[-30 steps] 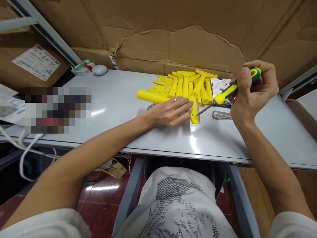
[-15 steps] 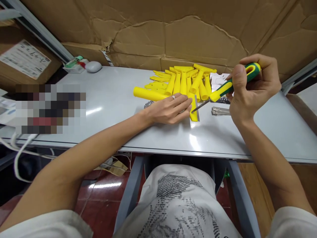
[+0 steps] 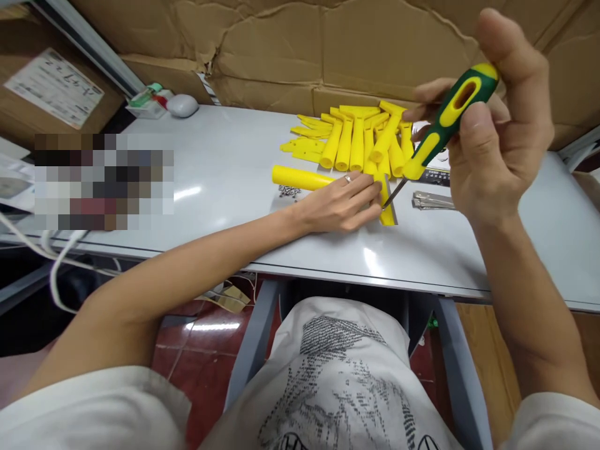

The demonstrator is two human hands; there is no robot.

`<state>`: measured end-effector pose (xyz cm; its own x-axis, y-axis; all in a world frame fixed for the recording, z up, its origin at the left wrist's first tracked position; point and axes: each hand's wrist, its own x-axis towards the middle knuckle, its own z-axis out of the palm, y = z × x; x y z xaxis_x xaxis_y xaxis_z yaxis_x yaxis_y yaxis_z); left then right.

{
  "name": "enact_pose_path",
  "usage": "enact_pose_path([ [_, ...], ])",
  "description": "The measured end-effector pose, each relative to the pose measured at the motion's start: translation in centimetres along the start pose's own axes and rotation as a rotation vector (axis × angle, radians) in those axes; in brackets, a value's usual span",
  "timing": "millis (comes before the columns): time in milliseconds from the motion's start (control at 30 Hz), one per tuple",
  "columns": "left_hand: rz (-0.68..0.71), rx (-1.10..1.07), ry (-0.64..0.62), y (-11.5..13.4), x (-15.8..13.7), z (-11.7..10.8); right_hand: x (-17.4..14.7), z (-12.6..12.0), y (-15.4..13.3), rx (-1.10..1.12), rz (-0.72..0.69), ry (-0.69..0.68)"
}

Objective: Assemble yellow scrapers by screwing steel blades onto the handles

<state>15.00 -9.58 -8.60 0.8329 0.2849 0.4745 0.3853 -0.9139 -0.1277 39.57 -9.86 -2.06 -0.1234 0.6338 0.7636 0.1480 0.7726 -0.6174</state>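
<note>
My left hand (image 3: 344, 203) is closed over a yellow scraper (image 3: 302, 178), holding it down on the table. The scraper's handle sticks out to the left of the hand, and its head, with a thin metal blade (image 3: 390, 203) along one side, shows on the right. Raised at the right, my right hand (image 3: 506, 125) holds a screwdriver (image 3: 450, 122) with a green and yellow handle. Its thumb is against the handle, while several fingers are lifted or loosely bent. The screwdriver slants down, its tip at the scraper head beside my left fingertips.
Several yellow scraper parts (image 3: 359, 137) lie piled behind my hands, with flat yellow pieces (image 3: 304, 149) to their left. Small screws (image 3: 289, 190) sit near the held handle. Metal blades (image 3: 432, 200) lie at right. A mouse (image 3: 182, 105) and cardboard (image 3: 272, 56) stand at the back.
My right hand has turned about the screwdriver handle, its fingers now spread and lifted more. The handle stands steeper. My left hand stays on the scraper; the whole view has shifted a little.
</note>
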Motion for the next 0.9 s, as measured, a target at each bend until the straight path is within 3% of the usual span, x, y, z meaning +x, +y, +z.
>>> enact_pose_path([
  [67,-0.016,-0.020,-0.008,0.3,0.4,0.2,0.2,0.5,0.9,0.032,-0.164,0.079],
  [233,0.034,0.121,0.016,0.2,0.5,0.8,0.4,1.1,1.6,-0.059,-0.326,0.252],
  [400,0.101,0.213,0.155,-0.5,-0.3,1.8,1.3,0.2,1.6,0.102,-0.198,0.079],
  [500,0.097,0.166,0.186,-0.8,-0.6,2.5,1.9,-0.3,1.9,0.025,-0.336,0.138],
  [600,0.072,0.104,0.167,-0.8,-0.7,2.7,2.1,-0.7,2.0,-0.059,-0.345,0.197],
  [667,0.048,0.096,0.128,-0.6,-0.6,2.6,2.1,-1.2,2.3,-0.016,-0.284,0.121],
  [767,0.034,0.131,0.052,-0.5,-0.4,2.2,2.3,-2.0,3.5,0.060,-0.344,0.025],
  [833,0.037,0.149,0.021,-0.4,-0.2,2.0,2.3,-2.2,4.1,0.115,-0.348,0.083],
  [900,0.041,0.141,0.015,-0.3,-0.1,1.9,2.1,-2.3,4.1,0.307,-0.174,0.212],
])
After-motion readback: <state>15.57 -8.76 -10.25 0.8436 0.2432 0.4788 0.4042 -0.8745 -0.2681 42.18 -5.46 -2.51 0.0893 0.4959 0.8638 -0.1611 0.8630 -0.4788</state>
